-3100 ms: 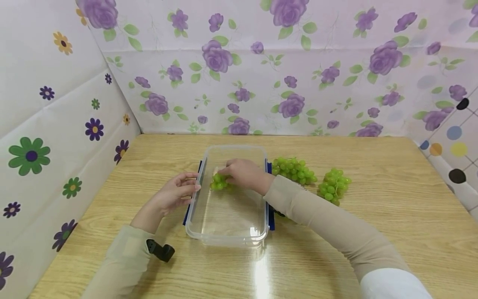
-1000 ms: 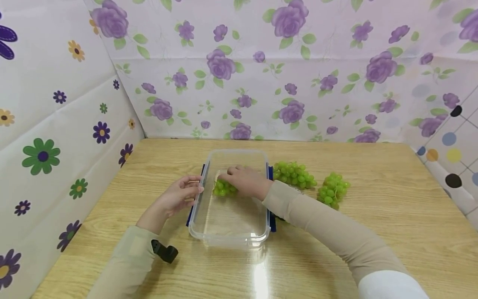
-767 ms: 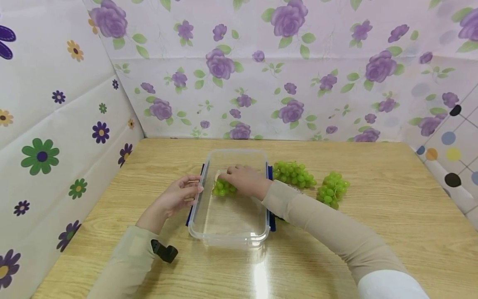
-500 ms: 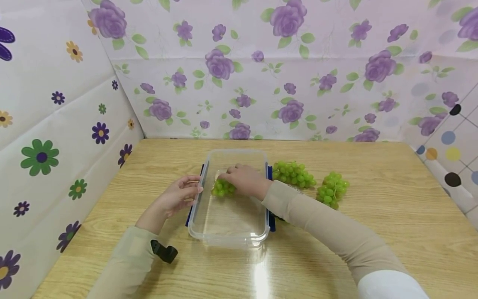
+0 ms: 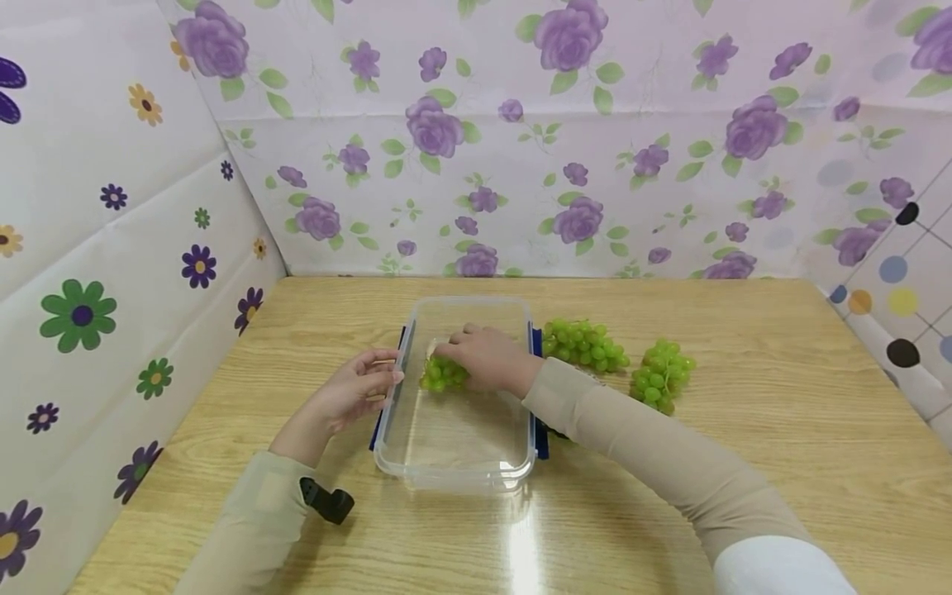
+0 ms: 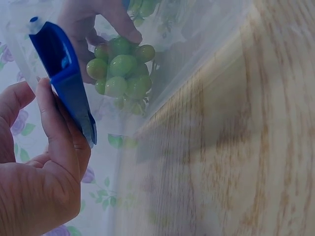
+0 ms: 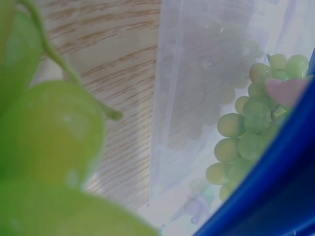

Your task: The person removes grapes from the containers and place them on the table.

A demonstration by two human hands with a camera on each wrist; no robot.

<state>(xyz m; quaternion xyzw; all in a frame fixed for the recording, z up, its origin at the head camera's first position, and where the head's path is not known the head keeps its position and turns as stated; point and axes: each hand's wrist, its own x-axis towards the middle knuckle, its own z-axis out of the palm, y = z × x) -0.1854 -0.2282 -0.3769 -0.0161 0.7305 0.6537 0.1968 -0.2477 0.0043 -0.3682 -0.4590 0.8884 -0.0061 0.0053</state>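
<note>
In the head view, a clear plastic container (image 5: 455, 479) with blue side clips stands on the table. My right hand (image 5: 491, 359) reaches into it and holds a small bunch of green grapes (image 5: 444, 374) close over its floor. Through the clear wall, the left wrist view shows a fingertip and thumb at these grapes (image 6: 123, 66). My left hand (image 5: 360, 388) is at the left side, its nearly straight fingers touching the blue clip (image 6: 74, 88). The right wrist view shows the bunch of grapes (image 7: 246, 137) through the plastic, partly covered by a blue clip (image 7: 275, 182).
Two more bunches of green grapes lie right of the container: one bunch (image 5: 583, 343) close beside its wall, another bunch (image 5: 660, 376) farther right. A wooden table (image 5: 781, 430) carries everything. Flowered sheeting (image 5: 513, 190) stands behind and on the left.
Since three seconds ago, the head view has shifted slightly and more of the held bunch shows under my right hand. Over the last second, both hands stay nearly still.
</note>
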